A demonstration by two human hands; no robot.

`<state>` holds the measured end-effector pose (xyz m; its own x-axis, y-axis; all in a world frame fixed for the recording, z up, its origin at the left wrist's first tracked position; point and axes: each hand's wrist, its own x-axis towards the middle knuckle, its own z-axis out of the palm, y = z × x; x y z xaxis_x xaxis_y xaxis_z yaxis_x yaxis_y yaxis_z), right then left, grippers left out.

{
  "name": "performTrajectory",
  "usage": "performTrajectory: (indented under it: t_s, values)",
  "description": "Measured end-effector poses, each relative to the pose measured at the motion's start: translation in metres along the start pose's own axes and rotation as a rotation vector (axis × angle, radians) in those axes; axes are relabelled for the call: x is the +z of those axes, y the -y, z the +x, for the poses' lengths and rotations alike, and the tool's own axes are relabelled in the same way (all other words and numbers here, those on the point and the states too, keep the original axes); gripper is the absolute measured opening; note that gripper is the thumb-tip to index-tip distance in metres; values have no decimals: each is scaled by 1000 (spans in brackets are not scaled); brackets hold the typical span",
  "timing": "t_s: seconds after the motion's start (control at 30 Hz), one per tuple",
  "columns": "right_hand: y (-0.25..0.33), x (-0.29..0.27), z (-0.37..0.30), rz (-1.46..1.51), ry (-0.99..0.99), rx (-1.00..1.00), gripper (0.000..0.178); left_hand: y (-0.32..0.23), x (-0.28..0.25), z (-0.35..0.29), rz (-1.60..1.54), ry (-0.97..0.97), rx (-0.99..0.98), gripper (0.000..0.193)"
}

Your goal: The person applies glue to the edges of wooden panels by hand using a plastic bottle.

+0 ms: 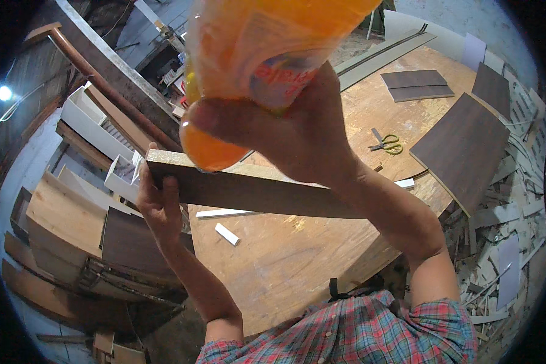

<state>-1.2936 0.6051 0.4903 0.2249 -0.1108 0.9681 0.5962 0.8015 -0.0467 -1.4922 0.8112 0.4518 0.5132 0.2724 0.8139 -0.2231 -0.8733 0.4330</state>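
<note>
My right hand (303, 130) is wrapped round a large plastic bottle (242, 42), clear with orange contents and a printed label. The bottle is tilted close above a narrow dark-brown board (255, 193), and its lower end overlaps the board's upper edge in the picture. Whether they touch I cannot tell. The left end of the board is gripped by my left hand (158, 206), thumb on the dark face and fingers behind. Pale, rough particleboard core shows along the board's top edge. My right forearm hides its other end.
On the wooden worktable (261, 273) lie green-handled scissors (391, 144), a short white piece (227, 234), a dark panel (415, 85) and long grey strips (388, 57). A larger brown panel (464, 145) overhangs its right edge. Offcuts (515, 230) heap up at right; boards (67, 212) stand at left.
</note>
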Motion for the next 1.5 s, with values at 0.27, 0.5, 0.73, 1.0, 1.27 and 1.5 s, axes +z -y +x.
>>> performTrajectory:
  t_s: [0.27,0.5,0.73,1.0,1.27,1.5]
  values:
    - [30,-41,-62,157,-156,662,33,3,-7,-9,13,-17,-27,56]
    - [55,-114,-110,-121,-309,782,33,9,3,-3,-5,-60,-16,56]
    - [46,-112,-104,-52,-375,603,34,15,-8,0,60,-78,26,61]
    - [82,-173,-157,-263,-441,834,36,13,-4,-1,123,-59,24,58]
    - [99,-257,-205,-571,-533,863,38,8,4,-4,62,-92,-48,58]
    - [78,-200,-188,-435,-544,846,36,28,-16,-9,-43,-57,-31,63]
